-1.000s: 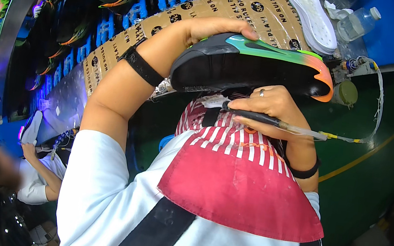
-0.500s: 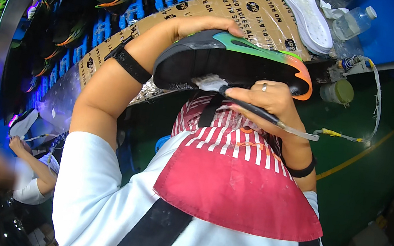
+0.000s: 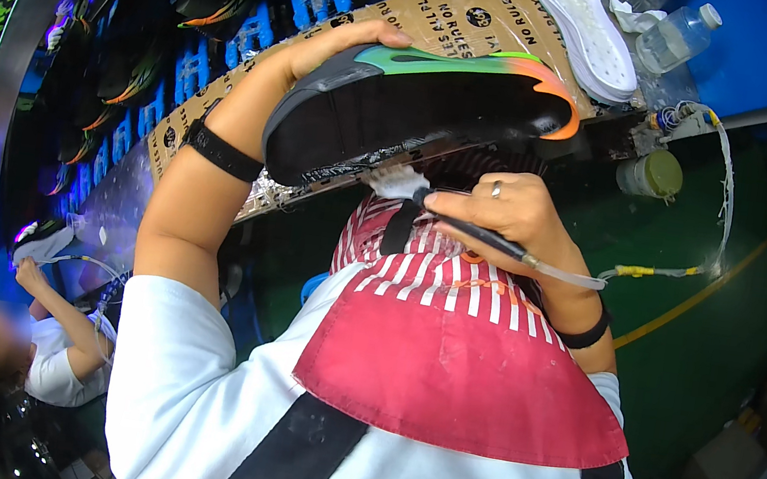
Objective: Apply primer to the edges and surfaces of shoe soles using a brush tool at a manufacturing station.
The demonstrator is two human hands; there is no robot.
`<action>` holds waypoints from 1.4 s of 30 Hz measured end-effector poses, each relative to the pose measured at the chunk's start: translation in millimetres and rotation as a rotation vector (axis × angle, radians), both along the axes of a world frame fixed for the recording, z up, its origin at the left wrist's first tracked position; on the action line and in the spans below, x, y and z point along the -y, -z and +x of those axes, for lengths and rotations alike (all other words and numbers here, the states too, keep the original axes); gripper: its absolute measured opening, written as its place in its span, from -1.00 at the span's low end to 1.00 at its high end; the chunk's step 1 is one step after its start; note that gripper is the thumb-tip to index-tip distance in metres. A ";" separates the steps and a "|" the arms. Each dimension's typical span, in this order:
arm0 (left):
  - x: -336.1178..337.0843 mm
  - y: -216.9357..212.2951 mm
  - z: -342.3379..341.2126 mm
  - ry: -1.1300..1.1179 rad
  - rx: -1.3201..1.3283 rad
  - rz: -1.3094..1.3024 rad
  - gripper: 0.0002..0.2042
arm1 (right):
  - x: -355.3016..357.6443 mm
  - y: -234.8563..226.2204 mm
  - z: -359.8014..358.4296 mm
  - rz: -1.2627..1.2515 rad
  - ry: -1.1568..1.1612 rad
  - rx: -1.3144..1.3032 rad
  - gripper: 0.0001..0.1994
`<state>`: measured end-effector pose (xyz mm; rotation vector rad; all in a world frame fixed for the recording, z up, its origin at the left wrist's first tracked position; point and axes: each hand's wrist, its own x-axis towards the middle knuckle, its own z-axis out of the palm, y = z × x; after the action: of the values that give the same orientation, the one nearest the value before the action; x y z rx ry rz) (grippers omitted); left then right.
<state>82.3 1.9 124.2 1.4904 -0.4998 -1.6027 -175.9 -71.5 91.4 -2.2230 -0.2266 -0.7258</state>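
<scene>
A shoe upper [image 3: 401, 115], black underneath with grey, green and orange sides, is held with its bottom facing me. My left hand [image 3: 358, 38] grips it from the far side; most of its fingers are hidden behind the shoe. Along the near edge of the black bottom runs a wet, shiny streak. My right hand [image 3: 510, 213] is closed round the dark handle of a brush [image 3: 474, 235], which has a clear tube at its back end. The pale bristles lie just below the shoe's near edge; whether they touch it I cannot tell.
Behind the shoe is a cardboard-covered bench edge [image 3: 449, 18]. A white shoe sole [image 3: 592, 43], a clear bottle [image 3: 677, 38] and a lidded jar [image 3: 649, 174] are at the right. Blue racks [image 3: 256, 31] with shoes run along the far left. Another person [image 3: 59, 351] works at lower left.
The shoe has shifted left and tipped with my left hand. The brush has moved off the black bottom to below its near edge, and my right hand sits slightly farther left.
</scene>
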 end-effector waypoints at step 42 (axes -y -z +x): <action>-33.0 38.9 -75.0 -0.555 -0.442 -0.376 -0.45 | -0.2 -14.4 8.6 0.146 0.328 0.108 -0.78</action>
<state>7.2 34.9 85.3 0.8536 -0.1050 -1.2508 -167.3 -71.3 105.9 -2.1050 0.1395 -1.0068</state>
